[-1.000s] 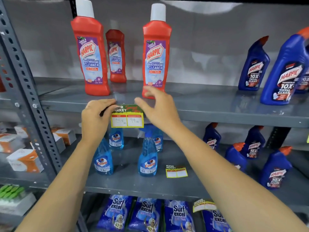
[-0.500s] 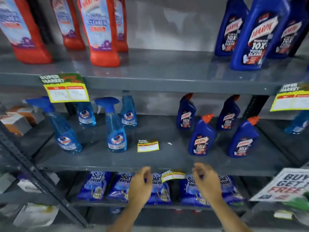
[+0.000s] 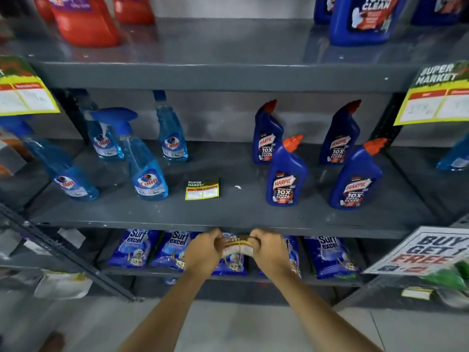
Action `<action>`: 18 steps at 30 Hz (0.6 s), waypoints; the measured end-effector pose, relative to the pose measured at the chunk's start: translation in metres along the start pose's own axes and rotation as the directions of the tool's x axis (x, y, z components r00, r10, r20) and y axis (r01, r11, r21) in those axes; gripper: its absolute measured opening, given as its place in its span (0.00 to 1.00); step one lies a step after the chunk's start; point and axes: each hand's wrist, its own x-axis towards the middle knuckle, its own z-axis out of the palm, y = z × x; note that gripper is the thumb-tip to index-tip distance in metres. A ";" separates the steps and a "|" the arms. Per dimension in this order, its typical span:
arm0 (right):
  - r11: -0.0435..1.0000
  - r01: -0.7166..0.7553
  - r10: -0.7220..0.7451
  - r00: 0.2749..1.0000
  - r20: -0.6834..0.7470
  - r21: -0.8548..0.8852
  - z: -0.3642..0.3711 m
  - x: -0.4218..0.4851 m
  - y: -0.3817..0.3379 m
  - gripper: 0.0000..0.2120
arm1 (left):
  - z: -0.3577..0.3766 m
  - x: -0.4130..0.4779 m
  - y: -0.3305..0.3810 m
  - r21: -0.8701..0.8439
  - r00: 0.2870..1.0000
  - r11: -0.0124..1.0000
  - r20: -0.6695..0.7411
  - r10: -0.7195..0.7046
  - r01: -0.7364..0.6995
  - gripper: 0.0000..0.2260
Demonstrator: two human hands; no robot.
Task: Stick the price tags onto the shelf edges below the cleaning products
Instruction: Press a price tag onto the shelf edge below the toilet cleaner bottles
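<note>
A yellow-and-green price tag (image 3: 237, 246) hangs from the front edge of the middle shelf (image 3: 157, 222). My left hand (image 3: 204, 250) pinches its left end and my right hand (image 3: 269, 250) its right end; the tag bows between them. A second loose price tag (image 3: 202, 190) lies flat on the middle shelf between the blue Colin spray bottles (image 3: 146, 171) and the blue Harpic bottles (image 3: 285, 174). Two more tags hang on the upper shelf edge, one far left (image 3: 22, 92) and one far right (image 3: 436, 97).
Red Harpic bottles (image 3: 86, 24) and a large blue Harpic bottle (image 3: 365, 19) stand on the upper shelf. Blue Surf excel packs (image 3: 134, 247) fill the lower shelf. A "BUY GET FREE" sign (image 3: 421, 252) juts out at right. A slanted metal upright (image 3: 66, 255) crosses at left.
My view dropped from the upper shelf, where a tag now hangs. Both hands came down to the middle shelf edge and closed on the tag there.
</note>
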 end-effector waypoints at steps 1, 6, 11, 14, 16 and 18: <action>0.999 0.020 -0.020 1.000 -0.005 0.026 -0.002 -0.008 0.006 0.07 | -0.002 -0.005 0.002 0.031 0.999 0.999 0.011 0.033 -0.034 0.09; 0.999 0.032 -0.036 0.993 -0.112 -0.041 -0.033 -0.039 0.064 0.03 | 0.019 -0.012 0.052 0.064 0.964 0.962 0.038 0.262 -0.264 0.10; 0.984 -0.112 0.070 0.959 -0.274 -0.140 -0.088 -0.028 0.120 0.03 | 0.063 0.007 0.127 0.105 0.895 0.891 -0.012 0.445 -0.442 0.10; 0.967 -0.122 0.054 0.957 -0.286 -0.226 -0.100 -0.021 0.143 0.03 | 0.079 0.017 0.150 0.268 0.854 0.822 0.006 0.520 -0.503 0.09; 0.952 -0.133 0.052 0.958 -0.281 -0.277 -0.100 -0.014 0.151 0.03 | 0.084 0.023 0.154 0.363 0.844 0.787 -0.005 0.536 -0.498 0.12; 0.940 -0.119 0.030 0.962 -0.270 -0.319 -0.097 -0.008 0.154 0.05 | 0.085 0.029 0.154 0.413 0.833 0.767 -0.036 0.552 -0.491 0.15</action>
